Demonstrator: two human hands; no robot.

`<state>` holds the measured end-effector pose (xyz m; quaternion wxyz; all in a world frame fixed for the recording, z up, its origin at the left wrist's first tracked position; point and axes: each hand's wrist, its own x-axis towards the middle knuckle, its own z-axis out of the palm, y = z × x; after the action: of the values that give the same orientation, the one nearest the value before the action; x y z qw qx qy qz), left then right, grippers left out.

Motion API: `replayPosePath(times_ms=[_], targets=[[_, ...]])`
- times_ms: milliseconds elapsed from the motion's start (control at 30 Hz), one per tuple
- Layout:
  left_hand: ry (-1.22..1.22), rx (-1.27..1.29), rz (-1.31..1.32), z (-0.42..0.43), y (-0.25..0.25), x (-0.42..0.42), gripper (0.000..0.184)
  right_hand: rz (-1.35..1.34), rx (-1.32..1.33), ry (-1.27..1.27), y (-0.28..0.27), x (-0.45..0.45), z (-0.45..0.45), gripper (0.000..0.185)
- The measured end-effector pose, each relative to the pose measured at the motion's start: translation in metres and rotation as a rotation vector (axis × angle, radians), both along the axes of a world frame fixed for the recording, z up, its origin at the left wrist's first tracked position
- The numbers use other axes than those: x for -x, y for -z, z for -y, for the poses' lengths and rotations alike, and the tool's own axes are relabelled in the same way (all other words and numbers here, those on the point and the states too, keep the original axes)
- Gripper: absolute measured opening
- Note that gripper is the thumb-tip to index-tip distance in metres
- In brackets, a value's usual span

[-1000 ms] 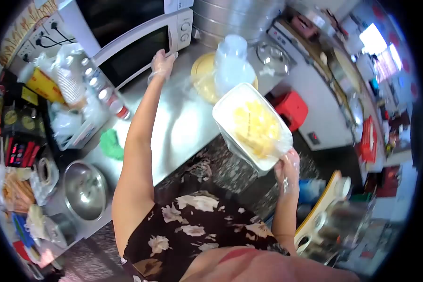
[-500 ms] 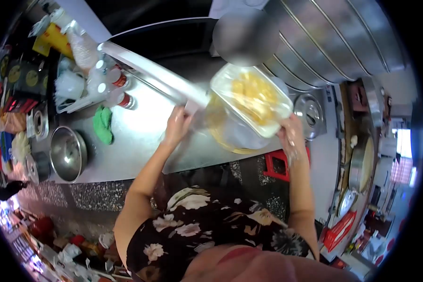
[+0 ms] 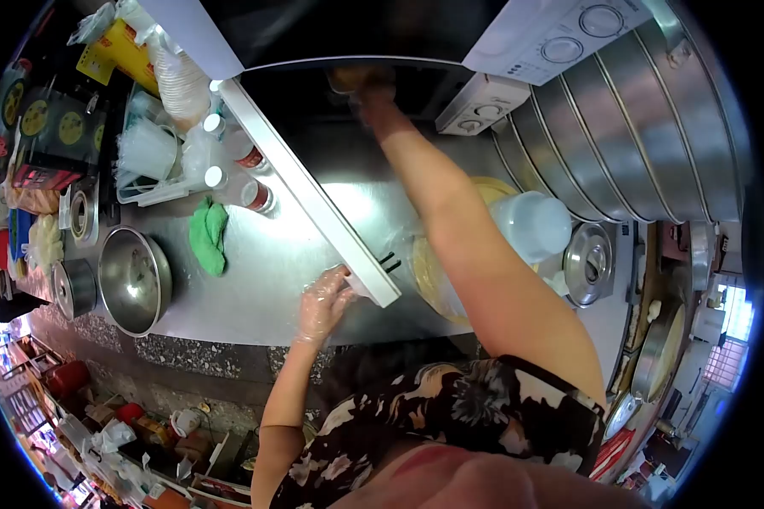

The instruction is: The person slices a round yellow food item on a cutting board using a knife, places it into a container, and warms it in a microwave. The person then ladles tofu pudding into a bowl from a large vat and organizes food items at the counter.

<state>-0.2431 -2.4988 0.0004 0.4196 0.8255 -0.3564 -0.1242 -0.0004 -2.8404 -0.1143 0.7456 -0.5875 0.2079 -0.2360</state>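
The lower microwave's white door (image 3: pixel 314 204) stands wide open over the steel counter. My left hand (image 3: pixel 324 304), in a clear plastic glove, has its fingers closed on the door's free edge. My right arm reaches across the counter into the dark microwave interior. Deep inside, my right hand (image 3: pixel 372 89) is dim and blurred beside a yellowish container (image 3: pixel 348 79), mostly hidden in shadow; whether the fingers still grip it does not show. Beneath my right forearm lies a round yellow board (image 3: pixel 433 280), with translucent plastic tubs (image 3: pixel 530 225) on it.
A green cloth (image 3: pixel 208 236) and a steel bowl (image 3: pixel 134 282) are on the left of the counter, near bottles (image 3: pixel 250 193) and a tray of cups. Large ribbed metal pots (image 3: pixel 637 127) stand at right, beside a steel lid (image 3: pixel 588 263).
The microwave door has swung open with my left hand at its edge. My right hand has carried the container of yellow pieces from above the counter into the microwave.
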Motion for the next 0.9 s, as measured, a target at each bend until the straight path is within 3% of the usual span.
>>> replayPosePath(times_ms=[100, 133, 200, 233, 300, 367, 433, 500, 600, 700, 900], targets=[[0.018, 0.032, 0.064, 0.022, -0.002, -0.002, 0.039, -0.102, -0.228, -0.020, 0.002, -0.004, 0.007, 0.017], [0.017, 0.038, 0.079, 0.030, -0.004, -0.004, 0.035, -0.202, 0.245, -0.151, -0.002, 0.022, 0.018, 0.016], [0.087, 0.058, 0.069, 0.051, -0.008, -0.016, 0.032, -0.495, 0.616, -0.315, -0.059, 0.108, 0.032, 0.019], [0.139, 0.086, 0.063, 0.065, -0.007, -0.024, 0.029, -0.686, 0.504, -0.347, -0.090, 0.150, 0.032, 0.020], [0.247, 0.137, 0.216, 0.105, 0.011, -0.047, 0.024, -0.832, 1.078, -0.271, -0.107, 0.216, 0.048, 0.023], [0.228, 0.142, 0.267, 0.158, 0.013, -0.065, 0.017, -1.071, 1.099, -0.251, -0.093, 0.241, 0.069, 0.025], [0.201, -0.049, 0.332, 0.216, 0.004, -0.092, 0.013, -0.942, 1.233, -0.151, -0.074, 0.243, 0.081, 0.028], [0.056, 0.025, 0.372, 0.253, 0.006, -0.114, 0.015, -0.760, 1.008, 0.169, -0.069, 0.231, 0.074, 0.031], [-0.009, -0.147, 0.476, 0.278, 0.001, -0.134, 0.020, -0.665, 1.008, 0.266, -0.075, 0.221, 0.069, 0.035], [0.028, -0.067, 0.509, 0.275, -0.004, -0.137, 0.021, -0.792, 0.957, 0.254, -0.092, 0.218, 0.064, 0.035], [0.027, -0.017, 0.480, 0.253, -0.009, -0.129, 0.018, -0.744, 0.850, 0.353, -0.079, 0.214, 0.063, 0.028]])
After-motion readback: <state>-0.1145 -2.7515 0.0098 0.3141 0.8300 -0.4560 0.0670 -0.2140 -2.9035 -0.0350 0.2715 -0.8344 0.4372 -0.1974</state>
